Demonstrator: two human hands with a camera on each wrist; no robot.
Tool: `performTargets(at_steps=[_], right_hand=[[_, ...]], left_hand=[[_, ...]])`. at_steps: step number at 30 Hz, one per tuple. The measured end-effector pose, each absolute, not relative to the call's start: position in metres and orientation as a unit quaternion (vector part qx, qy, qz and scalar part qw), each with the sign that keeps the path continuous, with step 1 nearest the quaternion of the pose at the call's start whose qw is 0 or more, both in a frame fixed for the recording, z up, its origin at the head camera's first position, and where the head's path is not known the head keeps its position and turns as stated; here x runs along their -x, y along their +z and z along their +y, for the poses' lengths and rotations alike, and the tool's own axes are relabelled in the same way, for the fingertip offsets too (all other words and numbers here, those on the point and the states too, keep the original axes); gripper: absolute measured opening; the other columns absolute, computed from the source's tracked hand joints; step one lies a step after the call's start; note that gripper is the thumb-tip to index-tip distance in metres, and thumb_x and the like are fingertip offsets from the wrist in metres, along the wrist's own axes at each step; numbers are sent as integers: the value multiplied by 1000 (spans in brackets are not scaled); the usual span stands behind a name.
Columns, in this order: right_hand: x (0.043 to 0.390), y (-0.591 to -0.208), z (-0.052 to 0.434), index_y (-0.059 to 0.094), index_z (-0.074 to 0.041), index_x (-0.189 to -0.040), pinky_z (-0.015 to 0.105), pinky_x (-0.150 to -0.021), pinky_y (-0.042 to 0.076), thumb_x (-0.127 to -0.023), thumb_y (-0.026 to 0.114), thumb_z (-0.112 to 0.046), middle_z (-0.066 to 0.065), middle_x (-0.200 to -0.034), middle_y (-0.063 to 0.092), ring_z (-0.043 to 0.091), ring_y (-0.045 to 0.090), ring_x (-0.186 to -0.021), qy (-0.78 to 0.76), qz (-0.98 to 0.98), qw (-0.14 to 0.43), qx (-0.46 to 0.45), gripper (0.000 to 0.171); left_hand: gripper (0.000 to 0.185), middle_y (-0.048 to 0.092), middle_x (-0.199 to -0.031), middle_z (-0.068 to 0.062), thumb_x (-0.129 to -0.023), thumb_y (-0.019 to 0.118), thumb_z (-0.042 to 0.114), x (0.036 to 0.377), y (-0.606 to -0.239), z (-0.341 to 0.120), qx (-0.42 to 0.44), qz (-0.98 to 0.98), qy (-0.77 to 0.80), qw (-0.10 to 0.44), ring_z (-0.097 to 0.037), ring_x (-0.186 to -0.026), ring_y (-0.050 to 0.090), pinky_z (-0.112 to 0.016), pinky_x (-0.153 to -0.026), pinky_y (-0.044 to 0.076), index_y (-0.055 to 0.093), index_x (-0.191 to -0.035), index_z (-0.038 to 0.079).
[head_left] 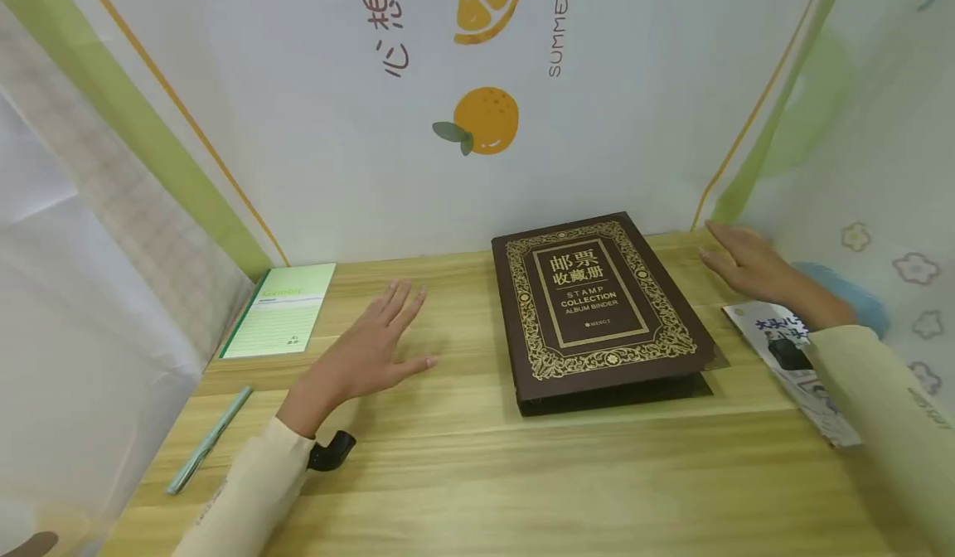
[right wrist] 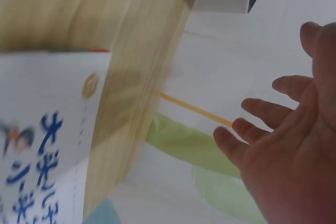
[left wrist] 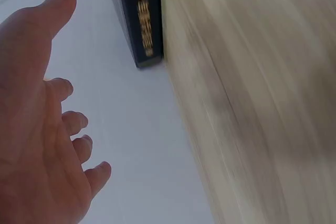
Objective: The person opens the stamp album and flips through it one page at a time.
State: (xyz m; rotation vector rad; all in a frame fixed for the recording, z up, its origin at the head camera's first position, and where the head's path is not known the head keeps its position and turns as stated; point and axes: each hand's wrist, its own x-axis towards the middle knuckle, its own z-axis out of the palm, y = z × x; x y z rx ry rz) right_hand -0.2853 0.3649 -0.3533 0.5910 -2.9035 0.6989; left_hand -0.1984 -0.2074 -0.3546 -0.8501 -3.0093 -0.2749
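Wood surface: your pale wooden tabletop [head_left: 477, 466] carries everything, boxed in by a white backdrop printed with oranges [head_left: 485, 118].

Head view — album: your dark brown stamp album binder with gold ornamental border [head_left: 597, 308] lies flat and closed, right of centre, between your two hands.

Head view — long axis: its long side runs from you toward the backdrop, tilted slightly; the spine edge faces your left.

Head view — left hand: your left hand [head_left: 369, 350] hovers low over the bare wood with fingers straight and spread, holding nothing. The album lies to its right, a clear gap between.

Head view — right hand: your right hand [head_left: 746, 263] is flat and open near the album's far right corner, empty — it looks a little closer to the binder than the left, though neither touches it.

Head view — other things: a pale green lined notepad [head_left: 279, 308] and a slim teal pen [head_left: 209, 439] sit far left; a white printed booklet with blue lettering [head_left: 791, 358] lies partly under your right forearm.

Left wrist view: blurred; your palm is open with fingers loosely bent, and the album's dark corner shows beyond the fingertips, apart from them.

Right wrist view: your fingers are spread and grasp nothing; the booklet fills the lower left, the album's corner only just shows at the top.
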Motion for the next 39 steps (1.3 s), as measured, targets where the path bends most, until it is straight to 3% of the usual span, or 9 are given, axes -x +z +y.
performTargets(at_steps=[8,14,17,22,26,30,39], right_hand=[[305,-342,342,13,0,-161,70,-105,36,-111,34,-39,41,-150,37,58,42,-133,253,-954,-37,-158,67],[312,-342,324,13,-5,-163,55,-99,52,-110,34,-44,37,-143,50,48,62,-120,345,-923,-81,-151,69],[313,-343,319,15,-3,-162,46,-92,57,-110,34,-41,35,-138,55,34,68,-110,363,-916,-88,-149,67],[313,-348,316,19,-6,-162,40,-86,58,-111,37,-34,27,-126,63,9,66,-95,393,-904,-92,-139,61],[312,-354,314,20,-5,-162,31,-85,58,-111,37,-30,29,-131,63,4,67,-93,422,-889,-106,-143,59],[311,-359,310,19,-4,-161,22,-87,56,-111,37,-30,32,-146,50,-2,67,-98,457,-867,-128,-153,59],[309,-354,310,21,-5,-161,16,-88,54,-111,40,-26,31,-150,47,-6,66,-98,487,-855,-120,-131,58]], left_hand=[[97,-2,-171,-8,-94,54,68,182,-362,-162,354,-931,-86,-1,-30,-160,4,-50,-127,16,9,-165,19],[90,18,-170,-13,-94,63,58,172,-366,-133,409,-907,-97,34,-33,-157,22,-47,-123,29,21,-163,17],[86,28,-166,-16,-95,63,56,168,-367,-115,431,-896,-95,58,-34,-153,30,-47,-121,34,27,-162,16],[76,39,-160,-20,-97,62,53,163,-371,-87,458,-882,-55,94,-34,-148,40,-45,-118,39,38,-157,14],[68,46,-154,-20,-98,61,52,161,-375,-72,459,-881,-12,110,-32,-142,48,-39,-116,41,47,-152,14],[59,52,-151,-16,-100,60,48,159,-379,-69,439,-892,15,110,-29,-139,53,-35,-115,43,53,-148,17],[51,54,-150,-16,-101,59,44,157,-378,-69,435,-893,-1,117,-29,-137,55,-35,-110,47,58,-145,18]])
